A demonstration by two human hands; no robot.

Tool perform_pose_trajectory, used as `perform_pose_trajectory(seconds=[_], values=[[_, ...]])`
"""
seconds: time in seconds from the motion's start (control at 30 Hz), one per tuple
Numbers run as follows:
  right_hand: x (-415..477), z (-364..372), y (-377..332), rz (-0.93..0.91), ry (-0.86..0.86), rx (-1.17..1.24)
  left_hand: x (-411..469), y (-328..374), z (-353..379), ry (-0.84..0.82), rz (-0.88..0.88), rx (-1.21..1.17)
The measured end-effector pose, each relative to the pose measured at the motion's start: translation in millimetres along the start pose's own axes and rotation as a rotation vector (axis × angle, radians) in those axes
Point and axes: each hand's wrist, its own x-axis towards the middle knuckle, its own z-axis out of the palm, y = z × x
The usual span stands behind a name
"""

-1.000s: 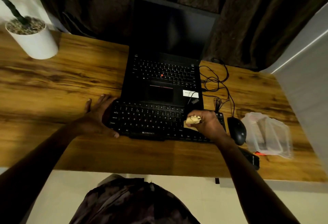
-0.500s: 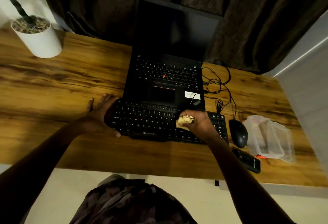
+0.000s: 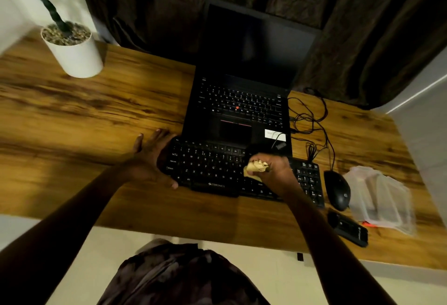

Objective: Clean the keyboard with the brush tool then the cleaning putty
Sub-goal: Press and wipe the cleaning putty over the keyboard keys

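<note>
Since 1 s ago, the right hand [image 3: 275, 171] and putty [image 3: 256, 168] have shifted left along the keyboard [image 3: 210, 166], from the right end of the letter block to around the K/L keys. The left hand hasn't moved.

Right hand: fingers curled round the pale yellow putty lump, pushing it down onto the keys. Left hand [image 3: 152, 157]: flat on the keyboard's left end, fingers straight and spread, thumb along the front edge.

Keyboard: frame centre, long axis left-right and dipping a bit to the lower right, logo edge toward the person. Its far edge meets the front of the open laptop [image 3: 242, 111]; can't tell if it overlaps.

Containers: the clear plastic tub [image 3: 382, 198] at right of frame lies on the table [image 3: 96, 111]; can't tell what's in it. A small red-orange bit shows at its near edge. The white pot [image 3: 77, 58] at upper left has a pebble top layer and a plant stem [image 3: 48, 2] rising from it.

Also: the black mouse [image 3: 337, 189] sits just right of the keyboard, a black oblong gadget [image 3: 348, 229] lies below the mouse, and loose cables [image 3: 312, 120] lie right of the laptop.
</note>
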Motion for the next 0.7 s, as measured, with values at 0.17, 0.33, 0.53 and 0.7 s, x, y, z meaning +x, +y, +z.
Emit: perform_pose_trajectory(seconds=[0.17, 0.33, 0.53, 0.7], values=[[17, 31, -33, -0.132, 0.012, 0.037, -12, -4, -7, -0.017, -0.068, -0.103], [16, 25, -27, -0.105, 0.023, -0.043, -22, 16, -25, -0.052, -0.025, -0.101], [7, 24, -22, -0.137, 0.165, -0.045, -22, 15, -23, -0.057, 0.002, -0.138], [35, 65, -68, -0.176, 0.096, -0.019, -23, 14, -22, -0.037, 0.024, -0.142]])
